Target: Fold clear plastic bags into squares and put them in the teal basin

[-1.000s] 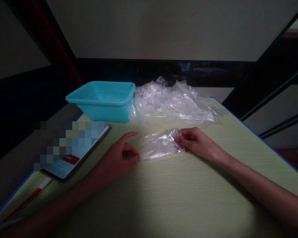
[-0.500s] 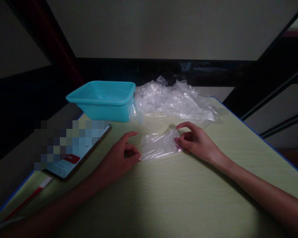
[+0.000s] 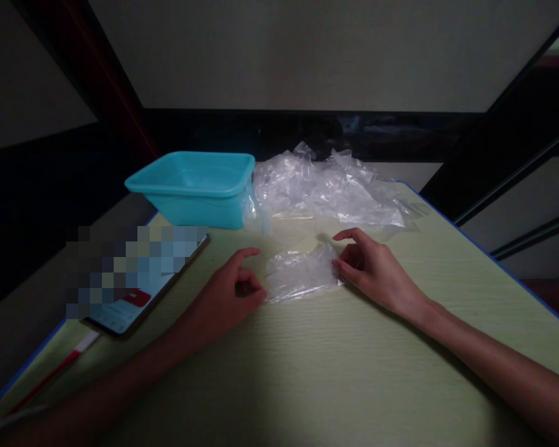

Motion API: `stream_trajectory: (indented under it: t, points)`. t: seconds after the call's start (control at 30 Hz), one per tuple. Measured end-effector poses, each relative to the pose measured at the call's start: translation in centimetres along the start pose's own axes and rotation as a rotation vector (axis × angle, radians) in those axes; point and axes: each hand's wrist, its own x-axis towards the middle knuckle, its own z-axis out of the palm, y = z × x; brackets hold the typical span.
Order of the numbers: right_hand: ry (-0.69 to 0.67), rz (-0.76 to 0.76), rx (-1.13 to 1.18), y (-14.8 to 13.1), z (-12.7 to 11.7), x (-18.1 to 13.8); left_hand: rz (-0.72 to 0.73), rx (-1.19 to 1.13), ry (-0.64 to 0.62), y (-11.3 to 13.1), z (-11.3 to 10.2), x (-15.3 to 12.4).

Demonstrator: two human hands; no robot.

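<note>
A clear plastic bag [image 3: 302, 273] lies crinkled on the table between my two hands. My left hand [image 3: 230, 290] pinches its lower left corner between thumb and a finger, with the index finger stretched out above. At the bag's right edge, my right hand [image 3: 370, 267] has thumb and a finger closed on the plastic, its index finger raised and curved. Behind the bag, a heap of clear plastic bags [image 3: 326, 189] spreads over the back of the table, and one thin flat piece lies at its front.
A turquoise plastic basin [image 3: 200, 208] stands at the back left, touching the plastic heap. On the left lies a phone [image 3: 130, 310], partly blurred out, with a red and white cable [image 3: 77, 352] at its near end. The pale table [image 3: 317, 372] has a blue edge.
The bag looks slightly flatter and more spread out near my right hand. Both hands keep nearly the same place and grip.
</note>
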Motion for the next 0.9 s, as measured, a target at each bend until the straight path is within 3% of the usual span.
stream_trajectory:
  t: [0.33,0.6,0.9]
  points:
    - [-0.014,-0.049,-0.152,-0.1,0.0,-0.1,0.082,0.222,0.250,-0.1,0.7,3.3]
    - [-0.011,-0.061,-0.168,0.0,0.1,0.0,0.080,0.346,0.279,0.4,2.3,4.7]
    - [0.001,-0.071,-0.140,0.1,0.1,0.0,0.104,0.381,0.256,0.3,2.2,4.9]
